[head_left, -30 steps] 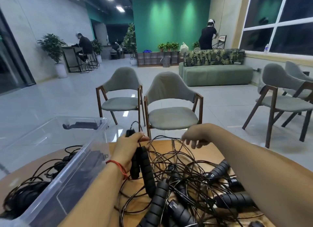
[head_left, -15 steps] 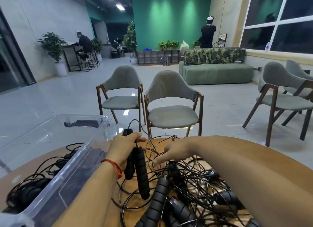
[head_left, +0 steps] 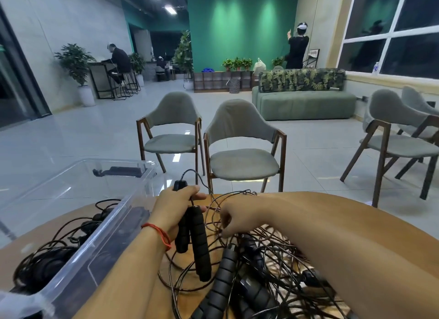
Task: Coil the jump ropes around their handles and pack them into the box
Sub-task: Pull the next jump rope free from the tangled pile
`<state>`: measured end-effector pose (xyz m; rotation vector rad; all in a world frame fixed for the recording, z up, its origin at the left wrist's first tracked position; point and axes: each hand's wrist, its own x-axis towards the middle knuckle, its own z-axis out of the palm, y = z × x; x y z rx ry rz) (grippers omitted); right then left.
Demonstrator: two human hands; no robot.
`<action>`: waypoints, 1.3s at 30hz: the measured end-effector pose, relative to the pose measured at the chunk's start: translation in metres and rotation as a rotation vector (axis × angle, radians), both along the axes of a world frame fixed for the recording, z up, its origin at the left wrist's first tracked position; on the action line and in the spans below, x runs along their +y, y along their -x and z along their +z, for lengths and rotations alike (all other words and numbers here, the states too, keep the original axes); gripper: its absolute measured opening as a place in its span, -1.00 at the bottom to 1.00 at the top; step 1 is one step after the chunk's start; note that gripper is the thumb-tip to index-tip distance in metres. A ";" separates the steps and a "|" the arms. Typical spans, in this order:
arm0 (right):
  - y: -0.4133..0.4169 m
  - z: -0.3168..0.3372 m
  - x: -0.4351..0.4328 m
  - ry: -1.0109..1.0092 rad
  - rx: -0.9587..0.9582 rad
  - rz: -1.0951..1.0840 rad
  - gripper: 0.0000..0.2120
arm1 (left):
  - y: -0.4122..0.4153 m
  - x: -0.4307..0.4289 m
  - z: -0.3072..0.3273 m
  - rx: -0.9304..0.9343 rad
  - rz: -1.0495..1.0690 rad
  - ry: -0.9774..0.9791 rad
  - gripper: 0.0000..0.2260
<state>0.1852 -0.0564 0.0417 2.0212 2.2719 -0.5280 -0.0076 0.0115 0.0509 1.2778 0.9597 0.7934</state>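
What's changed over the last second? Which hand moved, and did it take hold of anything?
The right hand came down and in toward the left hand, and its fingers now curl among the tangled ropes; whether they pinch a cord is not clear. The left hand kept its grip on the two foam handles. The clear box and the ropes stayed put.

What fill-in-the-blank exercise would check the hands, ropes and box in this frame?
The left hand grips two black ____ together. The clear box sits on that hand's ____ side. The right hand reaches into the tangled ____ on the table. Missing: handles; left; ropes.
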 end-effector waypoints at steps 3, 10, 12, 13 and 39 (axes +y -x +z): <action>-0.020 0.029 0.001 0.039 0.168 -0.083 -0.78 | 0.005 0.003 0.008 -0.100 0.014 0.063 -0.75; -0.058 0.066 0.017 -0.056 0.110 -0.221 -0.84 | 0.001 0.002 0.019 -0.243 0.057 -0.010 -0.75; -0.062 0.071 0.016 0.060 0.215 -0.231 -0.85 | -0.002 0.002 0.020 -0.237 0.033 -0.027 -0.74; -0.063 0.071 0.015 0.106 0.252 -0.237 -0.85 | -0.003 0.002 0.019 -0.234 0.020 -0.033 -0.74; -0.080 0.032 0.030 -0.242 0.469 -0.657 -0.74 | -0.015 0.007 -0.012 -0.232 0.040 0.063 -0.72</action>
